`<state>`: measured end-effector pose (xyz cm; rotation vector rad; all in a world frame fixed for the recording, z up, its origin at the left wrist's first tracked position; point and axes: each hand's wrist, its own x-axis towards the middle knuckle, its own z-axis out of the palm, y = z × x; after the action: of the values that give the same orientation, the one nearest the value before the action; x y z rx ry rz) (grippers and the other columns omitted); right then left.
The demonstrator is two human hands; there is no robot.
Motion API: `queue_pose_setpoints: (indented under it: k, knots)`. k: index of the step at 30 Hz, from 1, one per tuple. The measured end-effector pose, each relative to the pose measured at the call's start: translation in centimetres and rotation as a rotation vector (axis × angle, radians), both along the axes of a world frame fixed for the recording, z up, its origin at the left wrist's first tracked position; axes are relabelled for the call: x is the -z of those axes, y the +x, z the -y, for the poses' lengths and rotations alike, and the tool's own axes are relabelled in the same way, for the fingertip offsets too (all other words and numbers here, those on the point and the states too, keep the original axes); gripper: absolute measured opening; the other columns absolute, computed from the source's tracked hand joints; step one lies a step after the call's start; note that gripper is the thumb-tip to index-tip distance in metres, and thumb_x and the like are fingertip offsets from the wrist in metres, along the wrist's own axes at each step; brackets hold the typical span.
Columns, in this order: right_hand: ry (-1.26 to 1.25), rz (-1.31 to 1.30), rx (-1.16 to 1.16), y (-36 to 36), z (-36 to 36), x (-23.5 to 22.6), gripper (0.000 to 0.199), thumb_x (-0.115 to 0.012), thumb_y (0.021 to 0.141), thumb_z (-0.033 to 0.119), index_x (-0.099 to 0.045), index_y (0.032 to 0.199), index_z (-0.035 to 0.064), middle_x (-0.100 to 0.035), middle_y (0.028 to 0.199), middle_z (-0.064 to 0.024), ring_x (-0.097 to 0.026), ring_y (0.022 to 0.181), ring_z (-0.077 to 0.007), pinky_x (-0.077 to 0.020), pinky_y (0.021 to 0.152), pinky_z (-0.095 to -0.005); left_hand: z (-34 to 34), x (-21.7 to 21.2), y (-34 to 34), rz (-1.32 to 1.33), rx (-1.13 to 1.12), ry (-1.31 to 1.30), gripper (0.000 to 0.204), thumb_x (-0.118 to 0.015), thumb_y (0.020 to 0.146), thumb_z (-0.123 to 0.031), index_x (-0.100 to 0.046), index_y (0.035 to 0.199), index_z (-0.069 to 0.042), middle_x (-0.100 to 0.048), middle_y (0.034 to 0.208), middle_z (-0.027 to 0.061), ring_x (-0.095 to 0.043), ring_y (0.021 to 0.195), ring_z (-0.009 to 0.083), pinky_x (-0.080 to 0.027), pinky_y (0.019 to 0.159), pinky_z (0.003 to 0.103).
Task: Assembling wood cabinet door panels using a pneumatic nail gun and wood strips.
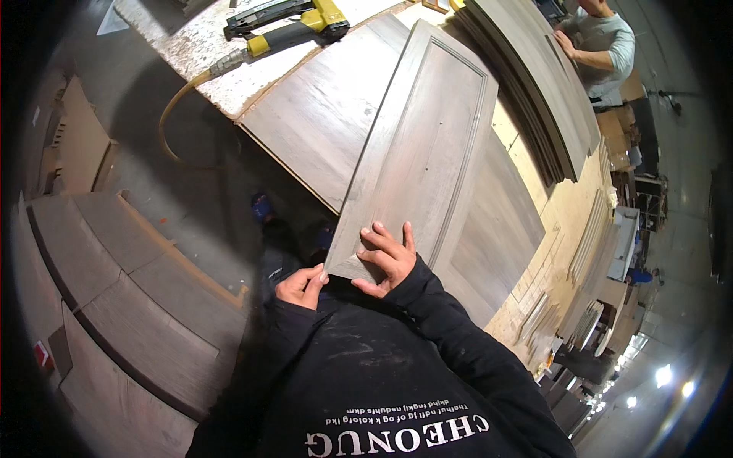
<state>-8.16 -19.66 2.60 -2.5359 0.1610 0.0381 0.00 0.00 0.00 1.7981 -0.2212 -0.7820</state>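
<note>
Cabinet door [427, 145], wood-grained grey with a recessed panel, extends away from both hands, its near end at the fingers. The left hand [301, 288] is nearly closed, thumb and fingertips drawn together at the near left corner; whether they pinch it I cannot tell. The right hand [388, 259] is spread, fingers on the door's face. Beyond the hands, a larger smooth board [313, 107] lies beneath the door. Farther ahead of the left hand rests a yellow-and-black nail gun [298, 32]; ahead and right of the right hand, stacked panels [534, 76].
</note>
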Motion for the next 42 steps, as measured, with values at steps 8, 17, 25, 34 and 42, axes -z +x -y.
queue_pose_setpoints:
  k: [8,17,25,34,42]
  knots:
    - [-0.053,-0.011,-0.003,0.3,-0.3,-0.1,0.052,-0.069,0.059,0.045,-0.058,0.099,0.0142,-0.044,0.126,-0.0106,-0.035,0.122,-0.0307,-0.0088,0.095,-0.0629,0.1,-0.5,1.0,0.535,0.119,-0.045,0.016,-0.063,0.072,-0.001,-0.061,0.087,0.002,-0.063,0.083,0.0149,-0.063,0.072,0.0205,-0.049,0.061,0.027]
    - [-0.065,0.007,0.002,1.6,-0.6,-0.1,0.062,-0.070,0.058,0.052,-0.057,0.105,0.0142,-0.044,0.125,-0.0129,-0.032,0.123,-0.0317,-0.0105,0.101,-0.0506,0.6,-1.2,4.8,0.781,0.458,-0.048,0.014,-0.066,0.064,-0.007,-0.058,0.075,-0.004,-0.058,0.074,0.0068,-0.058,0.064,0.0213,-0.048,0.057,0.030]
    - [-0.014,-0.057,-0.003,1.5,-0.4,-0.1,0.066,-0.068,0.060,0.049,-0.052,0.115,0.0180,-0.038,0.131,-0.0089,-0.027,0.126,-0.0307,-0.0082,0.099,-0.0560,0.3,-0.7,4.4,0.672,0.416,-0.052,0.013,-0.063,0.066,-0.002,-0.059,0.079,-0.002,-0.060,0.077,0.0093,-0.060,0.069,0.0241,-0.048,0.060,0.030]
    - [0.077,0.150,0.020,0.7,0.1,1.0,0.050,-0.076,0.054,0.040,-0.059,0.088,0.0085,-0.047,0.119,-0.0162,-0.039,0.119,-0.0329,-0.0124,0.098,-0.0592,0.2,-0.8,2.1,0.244,0.142,-0.072,0.010,-0.063,0.071,0.001,-0.064,0.082,0.001,-0.064,0.079,0.0135,-0.063,0.071,0.0202,-0.049,0.062,0.027]
    - [0.060,0.180,-0.018,1.2,0.2,0.7,0.047,-0.077,0.052,0.041,-0.061,0.083,0.0088,-0.053,0.107,-0.0131,-0.045,0.112,-0.0355,-0.0189,0.092,-0.0646,0.3,0.1,0.4,0.486,0.069,-0.001,0.019,-0.064,0.070,0.001,-0.061,0.089,-0.001,-0.061,0.082,0.0136,-0.061,0.072,0.0260,-0.049,0.063,0.029]
